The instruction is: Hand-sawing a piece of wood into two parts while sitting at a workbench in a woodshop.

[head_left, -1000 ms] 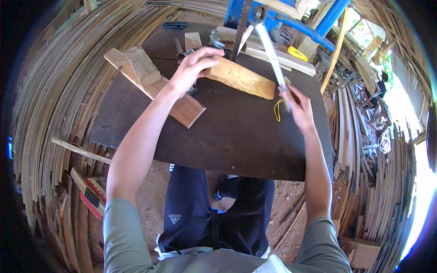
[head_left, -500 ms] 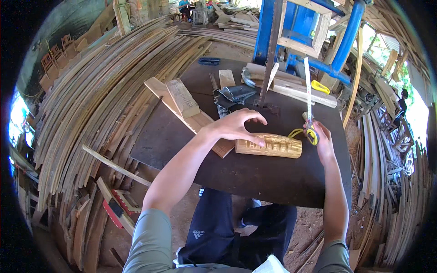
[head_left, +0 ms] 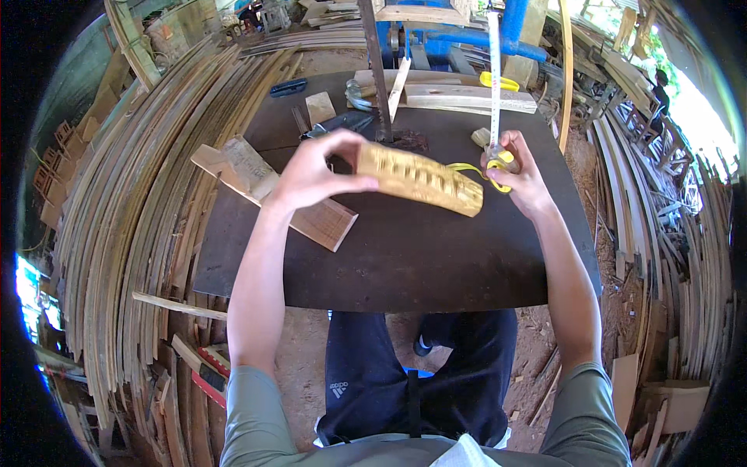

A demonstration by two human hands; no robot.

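Observation:
Between thumb and fingers, my left hand (head_left: 323,173) grips the left end of a golden-brown wooden block (head_left: 420,180) with a row of carved notches along its face. The block is tilted, its right end lower, and looks raised off the dark tabletop (head_left: 405,268). My right hand (head_left: 523,173) is closed around a yellow-and-grey tape measure (head_left: 499,165). Its white blade (head_left: 495,78) sticks out straight, pointing away from me. A yellow strap loops from the tape measure toward the block's right end.
An upright saw blade (head_left: 375,70) rises through the table beyond the block. Planks (head_left: 325,222) lie at the left; further back are a dark cloth-like thing (head_left: 342,123), a blue case (head_left: 289,87), a yellow-handled tool (head_left: 499,82) and boards (head_left: 467,97). Long timber stacks (head_left: 148,179) flank the table.
My left hand has taken hold of the wooden block and lifted and tilted it. My right hand still holds the tape measure with its blade out. The whole view has shifted.

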